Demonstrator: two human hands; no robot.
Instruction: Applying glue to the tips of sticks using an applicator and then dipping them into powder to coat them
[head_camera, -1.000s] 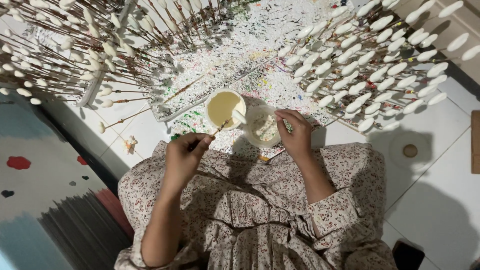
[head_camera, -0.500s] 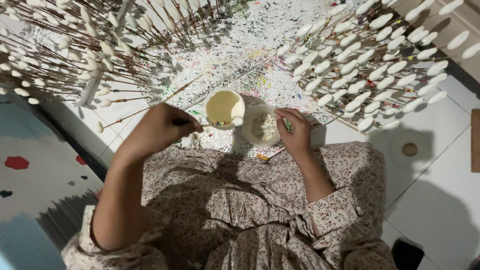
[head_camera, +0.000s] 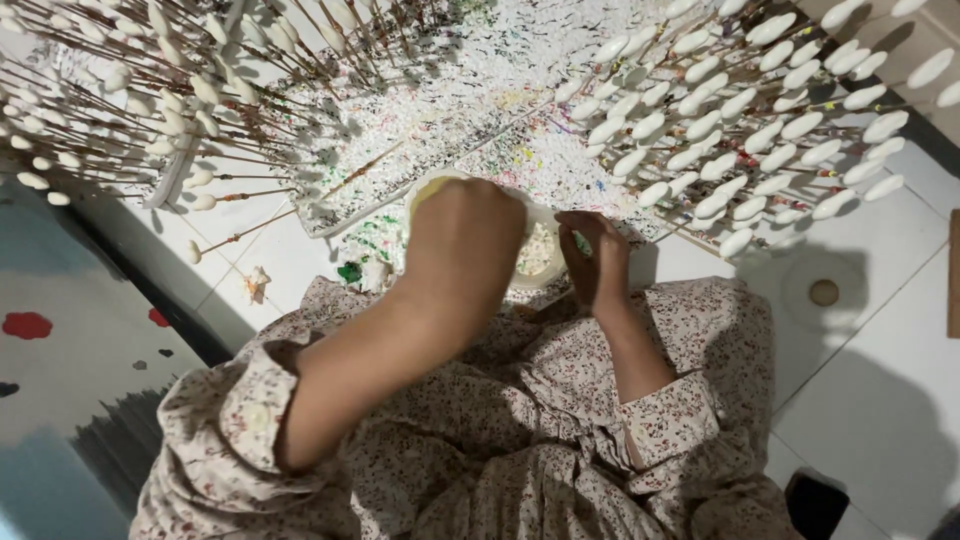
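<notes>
My left hand (head_camera: 463, 235) is curled into a loose fist right over the cream-filled cup (head_camera: 432, 186), so that only a sliver of its rim and yellowish contents shows at the upper left of my knuckles; from this angle I cannot tell what my fingers are closed on, since the back of the hand hides them. My right hand (head_camera: 597, 262) sits just beside it, fingers bent and pinched against the far edge of the second small cup (head_camera: 541, 250), which shows between my two hands with pale, speckled contents. Both cups stand touching or nearly touching on a paint-spattered board (head_camera: 470, 90), white with flecks of green, yellow, red and blue, and a green smear (head_camera: 350, 272) lies just left of my left wrist. Fanning out to the right is a cluster of thin sticks tipped with white oval pieces (head_camera: 760, 110), and a matching cluster of sticks with smaller white tips (head_camera: 110, 90) spreads at the upper left. My lap, in a small-flowered dress (head_camera: 520, 420), fills the lower middle of the view. To the right, on the white tiled floor (head_camera: 880, 400), lies a round white lid with a brown centre (head_camera: 823, 292), well apart from my hands. At the left edge runs a mat with red and dark spots (head_camera: 60, 350).
</notes>
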